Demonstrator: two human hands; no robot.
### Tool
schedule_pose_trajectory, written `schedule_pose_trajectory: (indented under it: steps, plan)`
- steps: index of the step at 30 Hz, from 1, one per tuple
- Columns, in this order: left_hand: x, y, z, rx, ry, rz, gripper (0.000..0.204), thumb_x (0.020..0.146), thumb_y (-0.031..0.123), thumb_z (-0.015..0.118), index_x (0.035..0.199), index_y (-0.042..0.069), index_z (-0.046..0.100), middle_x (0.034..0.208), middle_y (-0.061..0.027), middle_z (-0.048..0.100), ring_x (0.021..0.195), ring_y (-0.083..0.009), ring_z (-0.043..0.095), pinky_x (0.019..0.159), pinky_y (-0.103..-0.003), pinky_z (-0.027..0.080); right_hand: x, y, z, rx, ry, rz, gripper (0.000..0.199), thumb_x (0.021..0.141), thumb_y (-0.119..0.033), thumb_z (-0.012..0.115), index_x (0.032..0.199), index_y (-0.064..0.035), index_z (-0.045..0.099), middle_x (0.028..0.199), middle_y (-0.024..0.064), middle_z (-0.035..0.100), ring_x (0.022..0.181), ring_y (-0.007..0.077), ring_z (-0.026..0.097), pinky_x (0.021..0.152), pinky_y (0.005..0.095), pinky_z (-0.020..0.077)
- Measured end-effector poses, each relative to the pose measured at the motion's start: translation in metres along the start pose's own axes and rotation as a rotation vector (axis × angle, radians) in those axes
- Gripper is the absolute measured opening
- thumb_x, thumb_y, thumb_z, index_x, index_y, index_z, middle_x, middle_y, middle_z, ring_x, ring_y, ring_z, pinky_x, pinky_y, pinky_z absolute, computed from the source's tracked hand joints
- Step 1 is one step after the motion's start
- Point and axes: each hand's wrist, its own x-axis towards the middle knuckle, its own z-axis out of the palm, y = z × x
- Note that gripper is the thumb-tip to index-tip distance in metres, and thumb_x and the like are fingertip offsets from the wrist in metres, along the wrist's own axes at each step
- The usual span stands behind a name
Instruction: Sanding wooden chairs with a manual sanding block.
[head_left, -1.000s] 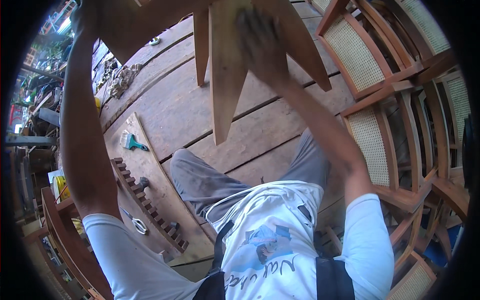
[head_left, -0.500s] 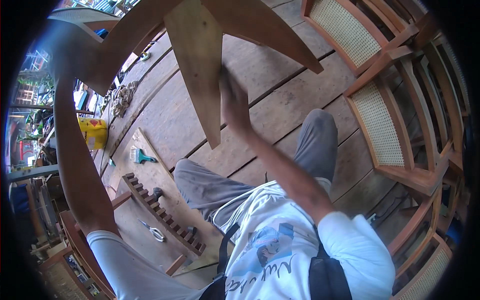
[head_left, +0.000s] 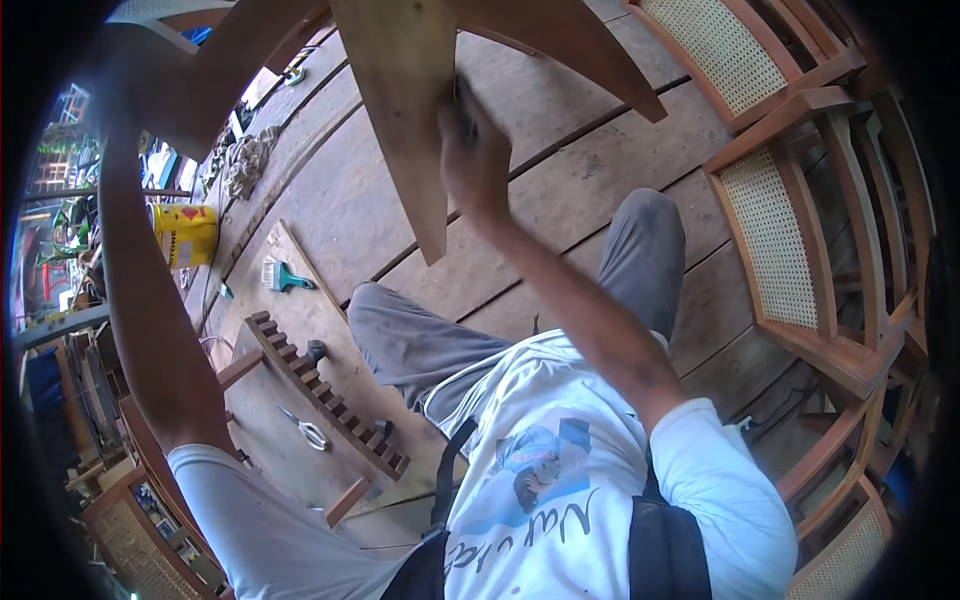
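Note:
A wooden piece with tapered, pointed legs fills the top of the view. Its pale middle leg (head_left: 400, 110) points down toward me, and a browner curved leg (head_left: 570, 60) sweeps off to the right. My right hand (head_left: 475, 165) is at the right edge of the pale leg, fingers curled round something dark that is too blurred to name. At the upper left, my left hand (head_left: 150, 85) is a dark smear beside another brown curved leg (head_left: 235, 70); its fingers do not show clearly.
Cane-panelled wooden chair frames (head_left: 770, 240) stack up on the right. Left of my knees, a board holds a slatted wooden strip (head_left: 325, 395), scissors (head_left: 310, 432) and a paintbrush (head_left: 285, 277). A yellow bucket (head_left: 185, 235) and crumpled cloth (head_left: 248, 162) lie beyond, on plank flooring.
The whole view has shifted, so most things sit slightly higher. My right hand has turned, its fingers now lapping over the pale leg's edge. My left hand stays blurred near the brown leg.

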Motion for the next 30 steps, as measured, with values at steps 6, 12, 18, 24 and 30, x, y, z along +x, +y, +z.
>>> schedule_pose_trajectory:
  steps: [6, 12, 18, 24, 30]
  plan:
    - [-0.242, 0.005, 0.39, -0.015, -0.027, 0.666, 0.091, 0.101, 0.078, 0.025, 0.145, 0.004, 0.053, 0.116, -0.0288, 0.07, 0.109, -0.0415, 0.069, 0.084, -0.051, 0.056, -0.101, 0.123, -0.153, -0.18, 0.184, 0.433, 0.043, 0.102, -0.026, 0.064, 0.129, 0.0076, 0.063, 0.118, 0.0253, 0.071, 0.113, 0.0288, 0.07, 0.094, 0.0377, 0.0536]
    - [-0.134, -0.053, 0.272, 0.166, 0.442, 1.161, 0.086, 0.102, 0.075, 0.025, 0.15, 0.008, 0.05, 0.117, -0.0275, 0.07, 0.109, -0.0426, 0.069, 0.083, -0.051, 0.056, 0.063, 0.019, -0.109, 0.601, 0.103, 0.198, 0.033, 0.106, -0.008, 0.044, 0.135, 0.0045, 0.055, 0.13, 0.0225, 0.064, 0.123, 0.0349, 0.062, 0.116, 0.0464, 0.0464]
    - [-0.235, -0.041, 0.29, -0.203, -0.007, 0.664, 0.079, 0.105, 0.072, 0.026, 0.158, 0.015, 0.041, 0.137, -0.0269, 0.062, 0.122, -0.0391, 0.063, 0.1, -0.047, 0.051, 0.047, 0.065, -0.254, 1.324, 0.173, 0.236, 0.037, 0.106, -0.006, 0.041, 0.137, 0.0112, 0.052, 0.13, 0.0235, 0.065, 0.115, 0.0352, 0.068, 0.107, 0.0434, 0.0548]
    - [-0.336, -0.005, 0.288, -0.719, -0.08, 0.59, 0.091, 0.101, 0.075, 0.035, 0.137, -0.005, 0.059, 0.123, -0.0217, 0.068, 0.109, -0.0333, 0.067, 0.092, -0.045, 0.055, 0.08, 0.0, -0.142, 1.35, 0.305, 0.524, 0.039, 0.103, -0.002, 0.045, 0.137, 0.017, 0.046, 0.134, 0.029, 0.06, 0.123, 0.0379, 0.064, 0.112, 0.0495, 0.051]
    - [-0.186, -0.059, 0.262, -0.268, 0.135, 0.764, 0.085, 0.101, 0.075, 0.035, 0.13, 0.002, 0.067, 0.113, -0.0198, 0.073, 0.097, -0.0314, 0.071, 0.084, -0.046, 0.056, 0.043, 0.092, -0.336, 1.076, 0.594, 0.187, 0.041, 0.103, -0.001, 0.043, 0.14, 0.0181, 0.045, 0.14, 0.0303, 0.056, 0.128, 0.0346, 0.059, 0.114, 0.0442, 0.0469]
